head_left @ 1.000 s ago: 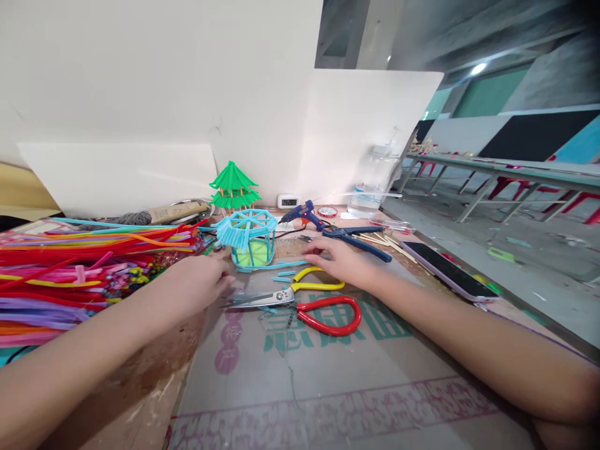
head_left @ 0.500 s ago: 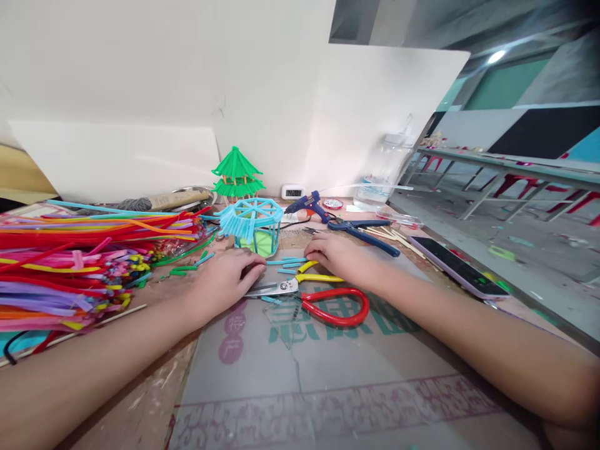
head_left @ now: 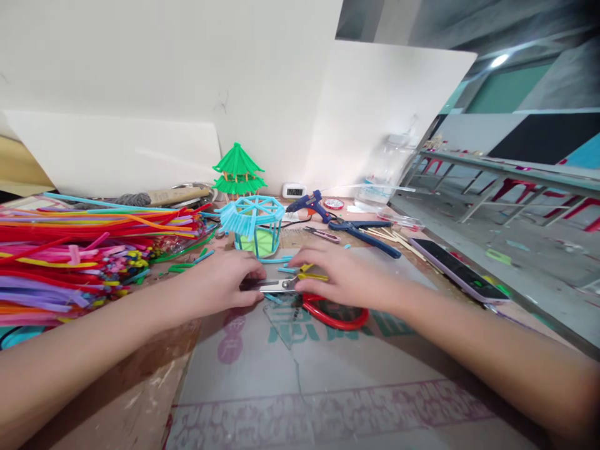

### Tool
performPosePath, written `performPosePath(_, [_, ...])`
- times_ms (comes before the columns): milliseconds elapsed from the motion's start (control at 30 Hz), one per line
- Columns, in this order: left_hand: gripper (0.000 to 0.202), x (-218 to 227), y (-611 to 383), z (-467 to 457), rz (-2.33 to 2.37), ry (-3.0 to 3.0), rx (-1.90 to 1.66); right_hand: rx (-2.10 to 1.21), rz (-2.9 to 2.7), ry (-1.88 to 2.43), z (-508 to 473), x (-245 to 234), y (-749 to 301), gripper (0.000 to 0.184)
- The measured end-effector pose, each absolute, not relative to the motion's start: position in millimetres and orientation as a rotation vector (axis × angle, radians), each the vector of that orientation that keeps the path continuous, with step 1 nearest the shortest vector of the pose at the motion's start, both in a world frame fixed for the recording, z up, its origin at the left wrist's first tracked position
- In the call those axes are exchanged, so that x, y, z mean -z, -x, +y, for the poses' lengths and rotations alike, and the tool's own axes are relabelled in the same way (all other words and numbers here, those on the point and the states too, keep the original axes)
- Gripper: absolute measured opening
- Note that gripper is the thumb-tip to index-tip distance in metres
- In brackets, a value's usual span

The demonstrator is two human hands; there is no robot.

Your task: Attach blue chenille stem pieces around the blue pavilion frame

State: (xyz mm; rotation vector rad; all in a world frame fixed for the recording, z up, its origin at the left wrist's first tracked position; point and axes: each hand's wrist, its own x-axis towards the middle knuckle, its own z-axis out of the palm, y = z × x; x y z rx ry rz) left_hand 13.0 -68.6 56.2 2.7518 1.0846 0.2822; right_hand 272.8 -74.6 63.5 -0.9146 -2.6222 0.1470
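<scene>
My left hand (head_left: 225,278) is at the jaw end of a pair of yellow-handled wire strippers (head_left: 276,285), thumb and fingers closed around the silver tip. My right hand (head_left: 328,275) comes over from the other side, its fingers and thumb closed about the yellow handles near the pivot. Red-handled scissors (head_left: 344,322) lie just under the strippers, their blades hidden. Cut light-blue pipe cleaner pieces (head_left: 276,259) are scattered beside the hands. Behind them stands a light-blue pipe cleaner frame (head_left: 255,219) on a green base, and behind it a green tiered roof (head_left: 237,169).
Bundles of coloured pipe cleaners (head_left: 94,250) fill the left side. A blue glue gun (head_left: 309,203), small clock (head_left: 294,190), thread snips (head_left: 323,235), dark-blue pliers (head_left: 365,234), thin sticks (head_left: 398,240), phone (head_left: 454,269) and clear bottle (head_left: 379,178) stand or lie at the back and right.
Both hands have come down onto the wire strippers. My right hand moved nearer from beside the blue pieces, uncovering the thread snips; my left fingers closed round the tip.
</scene>
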Motion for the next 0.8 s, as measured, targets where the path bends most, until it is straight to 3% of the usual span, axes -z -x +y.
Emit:
performPosePath(100, [0.020,-54,-21,-75,1.119,-2.774,-0.400,-0.171,-2.700,0.867,-85,-57,-259,0.042])
performPosePath(333, [0.039,-64,-26,-83,1.278,-2.551,-0.761,-0.104,-2.658,0.999,-91,-83,-266,0.033])
performPosePath(533, [0.025,-59,-25,-83,1.249,-2.526,-0.579,-0.210,-2.810,1.314,-99,-109,-298,0.014])
performPosePath(800, [0.021,-43,-28,-82,1.031,-2.815,-0.438,-0.056,-2.858,1.651,-71,-94,-327,0.018])
